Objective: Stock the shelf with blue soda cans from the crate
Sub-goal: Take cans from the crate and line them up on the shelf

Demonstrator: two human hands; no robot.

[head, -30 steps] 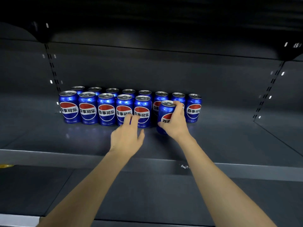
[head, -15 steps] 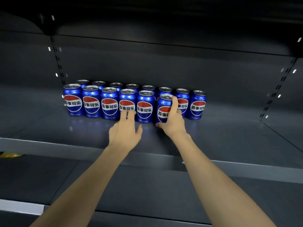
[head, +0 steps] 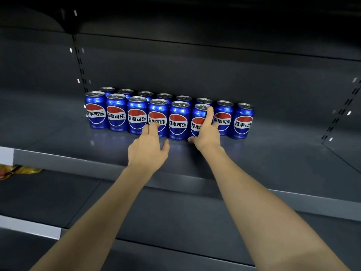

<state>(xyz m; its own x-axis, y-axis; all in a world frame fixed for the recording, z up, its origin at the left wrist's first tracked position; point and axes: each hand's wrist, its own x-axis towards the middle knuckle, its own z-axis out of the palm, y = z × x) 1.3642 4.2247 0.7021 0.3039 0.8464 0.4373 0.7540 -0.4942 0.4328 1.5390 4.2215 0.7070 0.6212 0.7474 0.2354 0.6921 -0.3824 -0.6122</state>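
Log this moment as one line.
right hand grips blue soda can in front row | left hand fingertips touch neighbouring can | dark metal shelf

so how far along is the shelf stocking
Done: two rows of blue cans stand upright on the shelf, a back row and a front row of five. In hand: the right hand grips a sixth front can; the left hand touches the fourth. Left: two open front spots. The crate is out of view.
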